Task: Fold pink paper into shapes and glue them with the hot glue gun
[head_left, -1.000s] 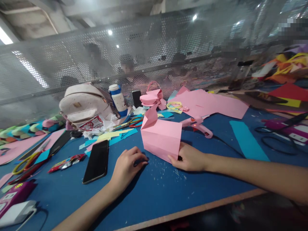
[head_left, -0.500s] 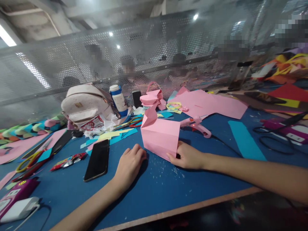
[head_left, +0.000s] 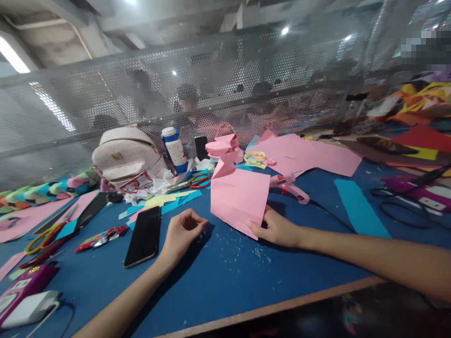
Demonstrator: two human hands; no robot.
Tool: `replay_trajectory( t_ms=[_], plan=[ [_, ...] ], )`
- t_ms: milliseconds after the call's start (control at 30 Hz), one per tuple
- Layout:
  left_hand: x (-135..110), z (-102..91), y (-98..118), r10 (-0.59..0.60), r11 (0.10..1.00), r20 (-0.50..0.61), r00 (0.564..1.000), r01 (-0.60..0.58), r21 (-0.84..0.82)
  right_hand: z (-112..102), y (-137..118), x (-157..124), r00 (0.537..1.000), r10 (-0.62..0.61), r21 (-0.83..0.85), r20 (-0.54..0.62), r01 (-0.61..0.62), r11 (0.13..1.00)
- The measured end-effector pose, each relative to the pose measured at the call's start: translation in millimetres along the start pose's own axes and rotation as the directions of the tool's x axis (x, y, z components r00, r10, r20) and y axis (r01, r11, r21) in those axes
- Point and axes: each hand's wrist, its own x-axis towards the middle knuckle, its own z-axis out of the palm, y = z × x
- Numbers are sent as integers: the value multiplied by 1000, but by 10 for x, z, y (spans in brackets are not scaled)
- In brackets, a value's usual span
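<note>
My right hand (head_left: 276, 227) grips the lower right corner of a folded pink paper (head_left: 237, 197) and holds it upright, slightly raised off the blue table (head_left: 229, 267). My left hand (head_left: 183, 230) hovers just left of the paper, turned palm up with its fingers curled and fingertips pinched together; whether something small lies in them I cannot make out. A black phone (head_left: 143, 236) lies flat just left of that hand. A pink glue gun (head_left: 291, 185) rests behind my right hand.
A white backpack (head_left: 125, 155), a bottle (head_left: 174, 148), scissors (head_left: 40, 237), paper scraps and large pink sheets (head_left: 303, 152) crowd the back of the table. A teal strip (head_left: 359, 206) and black scissors (head_left: 401, 209) lie right. People sit behind the perforated screen (head_left: 211, 80).
My right hand has lifted and tilted the pink paper more upright. My left hand rose off the table and turned palm up, fingers curling into a pinch.
</note>
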Motion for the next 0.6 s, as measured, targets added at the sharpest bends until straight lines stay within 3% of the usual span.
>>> replay_trajectory(
  t_ms=[200, 367, 600],
  plan=[
    [7, -30, 38, 5, 999, 14, 1000, -5, 39, 12, -9, -5, 1000, 12, 8, -24, -11, 1000],
    [5, -68, 58, 133, 966, 54, 990, -141, 215, 15, 3, -10, 999, 34, 48, -23, -33, 998],
    [-12, -80, 109, 204, 913, 72, 976, -217, 346, 5, -12, 4, 999, 36, 78, -27, -34, 996]
  ],
)
